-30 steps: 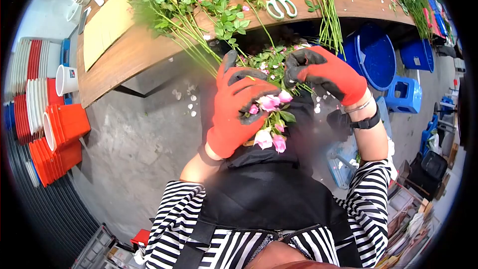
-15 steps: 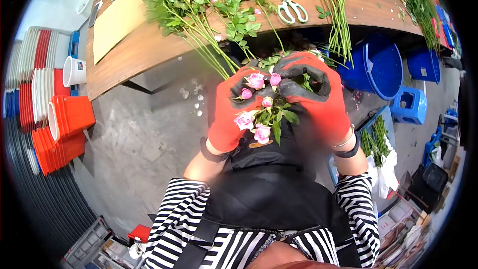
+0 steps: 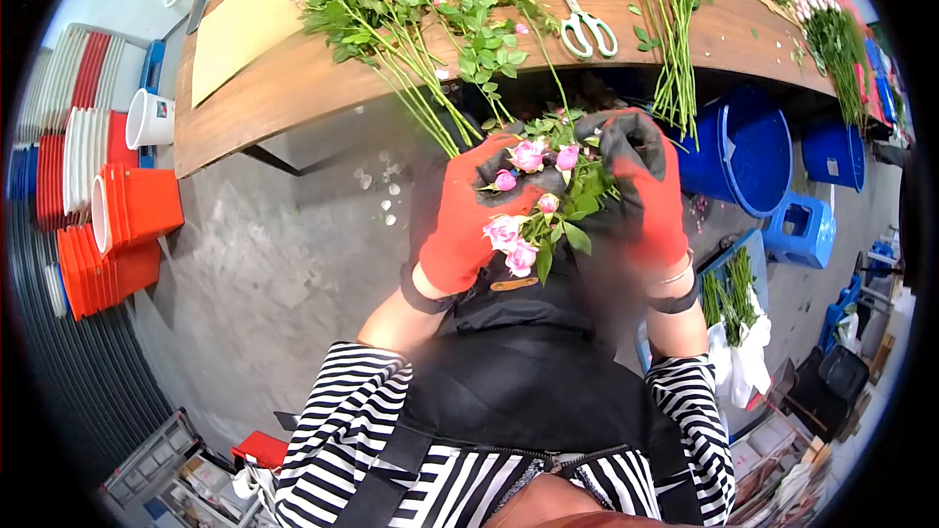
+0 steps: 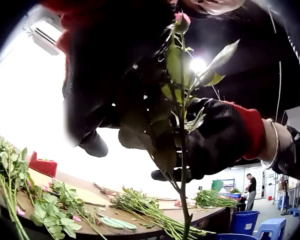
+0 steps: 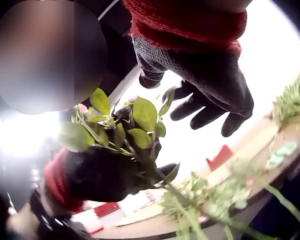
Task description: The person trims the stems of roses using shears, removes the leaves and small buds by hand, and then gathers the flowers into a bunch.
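The left hand [image 3: 469, 200], in a red and black glove, grips a spray of pink roses [image 3: 505, 232] by its stems in front of the apron. In the right wrist view its dark fingers [image 5: 107, 172] lie around the leafy stems [image 5: 145, 115]. The right hand [image 3: 641, 181], gloved alike, is just right of the leaves; in the right wrist view its fingers [image 5: 205, 82] are bent loosely and spread, with nothing seen between them. A leafy stem [image 4: 184, 150] with one bud [image 4: 182, 22] stands upright before the hands in the left wrist view.
A wooden table [image 3: 293, 88] beyond the hands bears rose bunches [image 3: 367, 0], cut stems [image 3: 675, 59] and scissors [image 3: 588, 31]. Blue buckets [image 3: 738, 152] and a blue stool [image 3: 800, 230] stand at the right. Orange bins [image 3: 137, 203] are at the left, wrapped greenery [image 3: 732, 303] at the lower right.
The right hand came in beside the left at the roses, then drew slightly away to the right. The left hand keeps its grip on the roses, which have turned and shifted a little.
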Tool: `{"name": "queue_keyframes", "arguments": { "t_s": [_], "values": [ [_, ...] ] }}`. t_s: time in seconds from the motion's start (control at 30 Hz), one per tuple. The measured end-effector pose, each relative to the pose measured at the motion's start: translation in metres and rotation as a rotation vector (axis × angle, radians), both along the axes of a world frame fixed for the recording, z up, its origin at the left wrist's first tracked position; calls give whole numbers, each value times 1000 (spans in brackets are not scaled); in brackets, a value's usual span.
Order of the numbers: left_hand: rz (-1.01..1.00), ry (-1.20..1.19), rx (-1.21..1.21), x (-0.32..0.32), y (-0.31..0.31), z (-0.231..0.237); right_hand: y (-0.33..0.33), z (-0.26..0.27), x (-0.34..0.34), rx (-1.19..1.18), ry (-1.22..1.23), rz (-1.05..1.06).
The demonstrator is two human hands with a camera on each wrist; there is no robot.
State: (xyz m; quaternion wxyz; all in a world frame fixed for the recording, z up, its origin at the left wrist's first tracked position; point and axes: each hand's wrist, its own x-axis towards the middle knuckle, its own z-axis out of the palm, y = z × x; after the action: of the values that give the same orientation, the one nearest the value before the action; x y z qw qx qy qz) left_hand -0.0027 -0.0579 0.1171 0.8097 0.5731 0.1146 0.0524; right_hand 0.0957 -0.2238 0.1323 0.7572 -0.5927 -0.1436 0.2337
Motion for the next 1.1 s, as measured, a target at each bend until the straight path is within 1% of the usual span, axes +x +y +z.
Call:
{"name": "queue_keyframes", "arguments": {
  "t_s": [0.03,0.07,0.1,0.13,0.17,0.2,0.23,0.3,0.37,0.43,0.47,0.5,0.53,0.6,0.63,0.7,0.77,0.9,0.97,1.0,1.07,1.1],
  "values": [
    [8,4,51,1,-2,5,2,6,0,-114,-129,-54],
    [14,9,101,0,-4,8,2,20,-3,-228,-325,-100],
    [19,13,152,0,-6,10,7,25,-4,-183,-443,-108],
    [26,-52,128,1,-7,5,5,35,-3,-295,-670,-46],
    [32,-117,104,0,-8,-8,5,39,-3,-381,-811,-15],
    [39,-182,80,3,-8,-8,5,43,-4,-459,-955,6],
    [60,-143,159,2,-10,-5,8,42,-5,-508,-1016,-4],
    [97,-59,314,0,-16,5,8,39,-5,-506,-981,-4],
    [183,-17,302,-1,-20,4,4,30,-2,-401,-789,21],
    [243,-28,301,-3,-18,6,3,21,-4,-328,-704,-21],
    [246,-37,234,-3,-19,8,5,20,-6,-274,-639,-27],
    [250,-46,167,-4,-20,9,4,19,-7,-289,-675,-41],
    [235,-48,33,-4,-21,12,2,18,-8,-304,-710,-56],
    [271,-125,398,3,-19,6,3,18,-12,-356,-750,-96],
    [319,-106,449,2,-23,10,5,19,-14,-392,-754,-120],
    [353,-235,638,2,-20,5,7,22,-16,-414,-785,-121],
    [383,-271,714,3,-20,6,7,24,-19,-445,-776,-99],
    [373,-322,817,4,-16,5,8,13,-19,-338,-640,-117],
    [344,-291,707,3,-18,2,6,9,-18,-289,-593,-101],
    [330,-276,651,3,-20,1,6,12,-19,-229,-396,-85],
    [295,-189,442,1,-18,1,7,20,-23,-106,-4,-52],
    [277,-147,338,0,-18,3,5,15,-21,-48,29,-52]
  ]
}}
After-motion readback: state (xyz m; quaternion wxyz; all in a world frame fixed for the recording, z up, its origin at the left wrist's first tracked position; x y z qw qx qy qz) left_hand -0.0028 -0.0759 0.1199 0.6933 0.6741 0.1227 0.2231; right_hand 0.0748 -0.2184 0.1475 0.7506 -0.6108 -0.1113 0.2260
